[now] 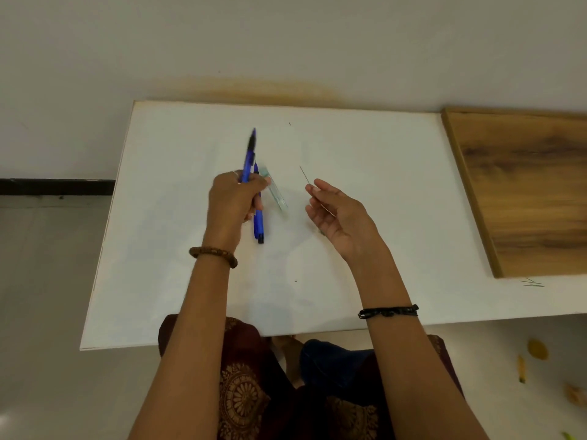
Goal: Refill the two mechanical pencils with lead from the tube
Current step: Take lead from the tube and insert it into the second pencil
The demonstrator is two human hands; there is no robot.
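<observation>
My left hand [236,198] grips one blue mechanical pencil [249,154], fingers curled round the barrel, its dark far end raised and tilted toward the far edge of the white surface [381,217]. The second blue mechanical pencil [259,225] lies flat just beside that hand, dark end toward me, partly hidden by my knuckles. The clear lead tube [277,193] lies between my two hands, near the middle of the surface, slanting toward the near right.

My right hand [336,214] pinches a single lead [304,173] between thumb and fingertip; the other fingers stay loose and spread. The stick slants up toward the far left, free end well clear of the held pencil.

Handling, my reading: the lead is near weightless, stiff but brittle, and snaps under any sideways load. Best pinched close to the entering end and fed straight along the barrel axis. Pencil is light, rigid plastic; a mid-barrel hold should steady it. Whether its cap is off, I cannot tell through the blur.

A wooden board [524,192] sits at the far right corner.
</observation>
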